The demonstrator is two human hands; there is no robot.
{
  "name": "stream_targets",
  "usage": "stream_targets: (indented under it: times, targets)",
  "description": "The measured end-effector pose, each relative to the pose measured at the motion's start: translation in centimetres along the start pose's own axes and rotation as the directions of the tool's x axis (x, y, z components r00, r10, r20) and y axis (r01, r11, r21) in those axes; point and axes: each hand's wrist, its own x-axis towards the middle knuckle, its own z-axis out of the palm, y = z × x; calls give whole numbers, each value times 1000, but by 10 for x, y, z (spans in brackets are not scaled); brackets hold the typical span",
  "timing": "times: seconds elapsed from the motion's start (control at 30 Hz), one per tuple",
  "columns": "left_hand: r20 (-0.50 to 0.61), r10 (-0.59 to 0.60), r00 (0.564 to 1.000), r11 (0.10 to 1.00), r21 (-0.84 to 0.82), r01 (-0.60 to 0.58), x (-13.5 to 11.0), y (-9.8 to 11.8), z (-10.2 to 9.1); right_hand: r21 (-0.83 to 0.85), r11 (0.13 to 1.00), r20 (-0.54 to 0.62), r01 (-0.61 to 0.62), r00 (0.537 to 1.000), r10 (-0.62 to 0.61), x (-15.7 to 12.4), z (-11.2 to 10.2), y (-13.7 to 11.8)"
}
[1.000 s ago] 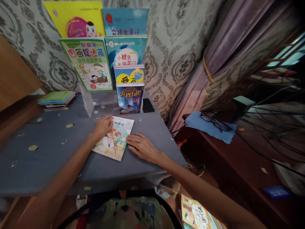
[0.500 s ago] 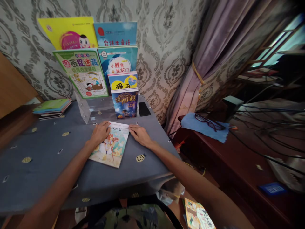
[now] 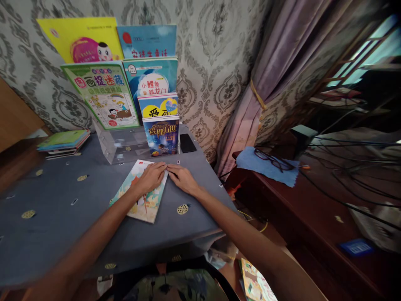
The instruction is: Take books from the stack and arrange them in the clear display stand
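A picture book point(image 3: 153, 203) with a pale top and a colourful cartoon cover lies closed on the cloth-covered table. Across its upper part rests my left hand point(image 3: 152, 177), palm down with fingers stretched toward the upper right corner, covering the title. My right hand point(image 3: 182, 178) is at that same corner, its fingers closed together on the book's edge. The fingertips of both hands meet there, and what lies under them is partly hidden.
Behind the book, a clear acrylic rack point(image 3: 106, 142) holds several upright children's books. A black phone point(image 3: 188, 143) lies right of it, and a stack of books point(image 3: 64, 144) at the left. Glasses point(image 3: 274, 161) rest on a blue cloth point(image 3: 247, 159) on the red-brown desk.
My left hand has slid right across the cover, from the book's left edge to its upper right corner. My right hand has stayed at that corner. The view has shifted slightly.
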Motion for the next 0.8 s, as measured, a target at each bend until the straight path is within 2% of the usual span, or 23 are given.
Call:
stream_targets:
  times: [0.5,0.8]
  targets:
    - [6,-13,1000,1000,-21,13,-3,-3,4,-37,999,20,-1,1000,2,0,3,1]
    - [185,-17,983,1000,-15,20,-11,-2,-5,-130,991,70,-19,997,28,-3,3,-6]
